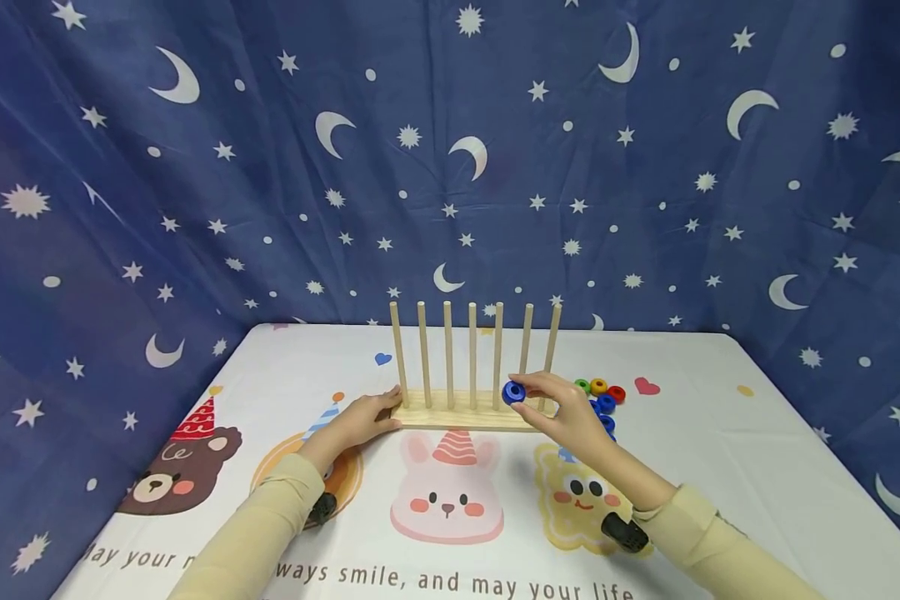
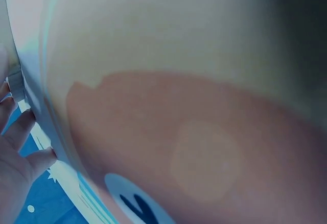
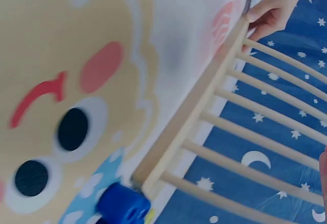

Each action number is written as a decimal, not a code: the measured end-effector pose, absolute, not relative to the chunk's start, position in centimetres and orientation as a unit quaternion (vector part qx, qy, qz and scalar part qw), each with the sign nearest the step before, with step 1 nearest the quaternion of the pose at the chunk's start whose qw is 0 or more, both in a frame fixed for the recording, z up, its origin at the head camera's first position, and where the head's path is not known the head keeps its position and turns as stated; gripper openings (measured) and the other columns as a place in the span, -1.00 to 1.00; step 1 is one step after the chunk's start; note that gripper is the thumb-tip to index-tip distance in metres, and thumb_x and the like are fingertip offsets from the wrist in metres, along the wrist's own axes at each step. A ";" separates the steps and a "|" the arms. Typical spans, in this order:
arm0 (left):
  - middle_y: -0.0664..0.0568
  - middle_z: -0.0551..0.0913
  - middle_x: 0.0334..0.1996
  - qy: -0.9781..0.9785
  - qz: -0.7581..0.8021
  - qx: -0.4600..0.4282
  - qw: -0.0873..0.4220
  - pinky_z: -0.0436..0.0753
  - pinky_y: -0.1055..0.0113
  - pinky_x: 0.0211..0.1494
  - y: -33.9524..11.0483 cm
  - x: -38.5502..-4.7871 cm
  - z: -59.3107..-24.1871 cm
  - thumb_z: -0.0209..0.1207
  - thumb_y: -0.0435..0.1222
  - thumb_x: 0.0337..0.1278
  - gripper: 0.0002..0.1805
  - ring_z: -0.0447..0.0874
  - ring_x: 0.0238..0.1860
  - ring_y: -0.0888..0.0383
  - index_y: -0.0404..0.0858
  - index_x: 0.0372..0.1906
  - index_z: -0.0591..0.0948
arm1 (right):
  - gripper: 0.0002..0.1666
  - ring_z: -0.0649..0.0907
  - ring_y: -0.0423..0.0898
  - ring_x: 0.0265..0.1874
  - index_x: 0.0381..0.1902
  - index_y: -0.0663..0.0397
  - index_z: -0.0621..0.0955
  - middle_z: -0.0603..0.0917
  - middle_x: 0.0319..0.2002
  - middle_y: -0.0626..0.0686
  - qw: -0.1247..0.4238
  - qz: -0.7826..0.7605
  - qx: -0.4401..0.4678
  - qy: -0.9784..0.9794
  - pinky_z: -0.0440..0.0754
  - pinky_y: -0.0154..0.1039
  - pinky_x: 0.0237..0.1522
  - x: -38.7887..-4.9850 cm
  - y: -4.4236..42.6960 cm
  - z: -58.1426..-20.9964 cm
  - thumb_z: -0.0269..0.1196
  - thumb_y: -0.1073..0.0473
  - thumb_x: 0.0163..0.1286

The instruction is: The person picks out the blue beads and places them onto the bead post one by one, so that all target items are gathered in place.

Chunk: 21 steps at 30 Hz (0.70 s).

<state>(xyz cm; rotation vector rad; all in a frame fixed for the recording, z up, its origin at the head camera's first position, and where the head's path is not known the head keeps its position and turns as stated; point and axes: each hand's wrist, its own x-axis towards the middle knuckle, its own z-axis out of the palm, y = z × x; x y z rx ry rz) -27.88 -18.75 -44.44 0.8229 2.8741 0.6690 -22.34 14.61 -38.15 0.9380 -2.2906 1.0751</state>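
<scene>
A wooden peg rack [image 1: 450, 417] stands on the table, with a row of several upright bare pegs on its long flat base. My left hand [image 1: 362, 418] grips the left end of that base; the right wrist view shows the left hand [image 3: 280, 7] with thumb and fingers on either side of the end. Between thumb and index finger, my right hand [image 1: 566, 412] pinches a blue ring [image 1: 513, 392] with its hole facing the head camera. The ring is held in front of the right-hand pegs, apart from their tops. Only a sliver of the right hand shows in the right wrist view.
Right of the rack lie loose rings: a green ring [image 1: 582, 386], a yellow ring [image 1: 598, 387], a red ring [image 1: 616, 395] and several blue rings [image 1: 607, 404], partly behind my right hand. A printed white cloth [image 1: 690, 442] covers the table. A dark blue curtain [image 1: 450, 167] hangs behind.
</scene>
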 end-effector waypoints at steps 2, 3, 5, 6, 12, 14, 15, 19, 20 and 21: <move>-0.32 0.27 0.34 0.938 0.221 0.265 0.042 0.36 -0.05 0.33 -18.8 -27.9 -44.4 0.16 -0.22 0.21 -0.39 0.32 0.29 -0.27 -0.46 0.29 0.35 | -0.57 0.69 -0.03 -0.25 0.00 0.29 0.61 0.71 -0.17 0.15 0.223 0.396 0.343 -0.822 0.71 -0.17 -0.17 -22.5 14.1 -37.9 0.35 0.38 0.12; -0.32 0.27 0.33 0.938 0.220 0.264 0.043 0.36 -0.05 0.33 -18.8 -27.9 -44.4 0.16 -0.21 0.21 -0.39 0.32 0.29 -0.27 -0.46 0.28 0.35 | -0.57 0.69 -0.03 -0.25 -0.01 0.29 0.61 0.71 -0.17 0.15 0.224 0.399 0.346 -0.819 0.71 -0.17 -0.16 -22.6 13.8 -37.8 0.34 0.39 0.11; -0.31 0.27 0.33 0.939 0.219 0.262 0.045 0.35 -0.06 0.33 -18.8 -28.0 -44.4 0.16 -0.21 0.20 -0.39 0.32 0.29 -0.27 -0.45 0.28 0.36 | -0.58 0.69 -0.02 -0.25 -0.01 0.30 0.61 0.71 -0.16 0.16 0.225 0.406 0.350 -0.814 0.71 -0.17 -0.15 -22.8 13.3 -37.5 0.34 0.39 0.12; -0.30 0.27 0.34 0.939 0.220 0.260 0.047 0.35 -0.05 0.34 -18.8 -28.0 -44.4 0.16 -0.20 0.20 -0.39 0.31 0.30 -0.27 -0.45 0.28 0.36 | -0.57 0.70 -0.01 -0.25 0.00 0.30 0.61 0.70 -0.15 0.17 0.224 0.408 0.353 -0.812 0.71 -0.17 -0.15 -22.8 13.0 -37.4 0.34 0.39 0.12; -0.29 0.30 0.33 0.940 0.225 0.255 0.041 0.36 -0.06 0.33 -18.8 -28.0 -44.4 0.18 -0.20 0.17 -0.40 0.32 0.30 -0.27 -0.45 0.25 0.40 | -0.58 0.69 0.00 -0.24 -0.01 0.31 0.60 0.71 -0.17 0.16 0.222 0.420 0.365 -0.801 0.70 -0.16 -0.13 -23.4 11.4 -36.5 0.35 0.37 0.13; -0.29 0.30 0.32 0.939 0.224 0.256 0.041 0.36 -0.06 0.33 -18.7 -28.1 -44.4 0.18 -0.20 0.17 -0.40 0.32 0.30 -0.27 -0.45 0.25 0.40 | -0.60 0.70 -0.01 -0.25 -0.03 0.32 0.61 0.71 -0.19 0.15 0.222 0.424 0.367 -0.798 0.70 -0.18 -0.12 -23.5 11.0 -36.2 0.36 0.36 0.12; -0.29 0.30 0.32 0.939 0.226 0.256 0.042 0.35 -0.06 0.34 -18.7 -28.1 -44.3 0.19 -0.20 0.18 -0.40 0.32 0.30 -0.27 -0.45 0.25 0.40 | -0.60 0.69 -0.01 -0.25 -0.04 0.32 0.61 0.71 -0.20 0.15 0.222 0.427 0.368 -0.796 0.70 -0.18 -0.12 -23.6 10.8 -36.0 0.36 0.36 0.12; -0.28 0.30 0.32 0.940 0.220 0.257 0.041 0.35 -0.05 0.34 -18.6 -28.0 -44.4 0.19 -0.21 0.17 -0.40 0.33 0.29 -0.26 -0.45 0.25 0.41 | -0.61 0.70 0.01 -0.23 -0.05 0.31 0.61 0.70 -0.16 0.18 0.222 0.435 0.368 -0.791 0.69 -0.18 -0.10 -23.8 10.0 -35.4 0.36 0.37 0.12; -0.29 0.31 0.32 0.941 0.218 0.257 0.040 0.36 -0.05 0.33 -18.6 -28.0 -44.4 0.19 -0.21 0.17 -0.40 0.33 0.29 -0.26 -0.45 0.25 0.41 | -0.61 0.69 0.02 -0.22 -0.05 0.32 0.60 0.69 -0.15 0.19 0.221 0.435 0.369 -0.791 0.69 -0.18 -0.09 -23.9 9.8 -35.2 0.35 0.38 0.12; -0.28 0.31 0.32 0.941 0.217 0.256 0.039 0.36 -0.05 0.33 -18.7 -28.0 -44.4 0.20 -0.20 0.17 -0.40 0.33 0.29 -0.26 -0.45 0.25 0.41 | -0.61 0.69 0.02 -0.21 -0.05 0.32 0.60 0.69 -0.14 0.20 0.219 0.434 0.371 -0.791 0.69 -0.17 -0.08 -24.0 9.6 -35.0 0.35 0.38 0.12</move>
